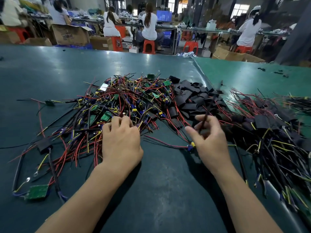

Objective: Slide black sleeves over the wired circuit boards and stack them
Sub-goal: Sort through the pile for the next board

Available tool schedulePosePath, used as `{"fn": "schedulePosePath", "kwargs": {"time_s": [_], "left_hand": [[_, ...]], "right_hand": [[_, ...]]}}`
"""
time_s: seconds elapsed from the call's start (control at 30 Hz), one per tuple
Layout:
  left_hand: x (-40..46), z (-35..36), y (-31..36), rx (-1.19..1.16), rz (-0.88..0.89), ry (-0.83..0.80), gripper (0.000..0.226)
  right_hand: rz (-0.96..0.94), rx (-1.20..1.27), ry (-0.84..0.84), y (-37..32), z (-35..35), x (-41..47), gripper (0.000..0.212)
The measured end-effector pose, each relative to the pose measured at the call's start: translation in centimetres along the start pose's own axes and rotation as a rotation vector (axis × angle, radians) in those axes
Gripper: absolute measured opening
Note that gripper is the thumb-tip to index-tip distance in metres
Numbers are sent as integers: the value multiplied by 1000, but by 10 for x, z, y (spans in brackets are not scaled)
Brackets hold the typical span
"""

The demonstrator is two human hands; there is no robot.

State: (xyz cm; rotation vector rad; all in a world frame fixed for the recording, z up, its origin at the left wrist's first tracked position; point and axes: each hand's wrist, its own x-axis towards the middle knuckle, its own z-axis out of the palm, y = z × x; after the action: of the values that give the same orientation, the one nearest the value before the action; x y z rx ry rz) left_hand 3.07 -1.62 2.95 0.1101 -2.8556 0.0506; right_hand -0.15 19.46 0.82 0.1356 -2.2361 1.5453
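Observation:
A tangled heap of wired green circuit boards lies at the middle of the green table. Right of it sits a pile of loose black sleeves. Further right lies a stack of sleeved boards with wires trailing towards me. My left hand rests knuckles-up on the near edge of the heap, fingers curled into the wires. My right hand pinches a thin black wire that rises blurred from its fingers; a small blue and yellow part on red wires lies beside it.
One bare green board with wires lies near the front left, and a single sleeved board lies left of the heap. Several people sit on red stools at benches beyond the table's far edge, with cardboard boxes on the floor.

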Motion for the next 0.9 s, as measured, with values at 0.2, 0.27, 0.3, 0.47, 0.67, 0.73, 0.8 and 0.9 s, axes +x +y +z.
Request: {"fn": "schedulePosePath", "kwargs": {"time_s": [0.2,0.27,0.3,0.47,0.67,0.73,0.8,0.9], "left_hand": [[3,3,3,-158,29,172,30],[3,3,5,-310,48,314,29],[3,3,6,-369,65,382,27],[0,7,10,-461,142,524,21],[19,2,29,-548,266,442,22],[29,1,37,-591,310,292,22],[44,1,48,-585,342,166,23],[65,4,76,-448,417,29,28]], "right_hand": [[-57,-366,-27,9,-1,1,14],[-1,-149,69,7,0,1,18],[45,-11,122,4,1,2,18],[-47,327,406,-2,-4,6,18],[-34,513,496,-2,-4,13,20],[-12,527,513,-3,-6,14,19],[6,524,535,-3,-8,14,17],[19,548,548,-4,-10,15,11]]}}
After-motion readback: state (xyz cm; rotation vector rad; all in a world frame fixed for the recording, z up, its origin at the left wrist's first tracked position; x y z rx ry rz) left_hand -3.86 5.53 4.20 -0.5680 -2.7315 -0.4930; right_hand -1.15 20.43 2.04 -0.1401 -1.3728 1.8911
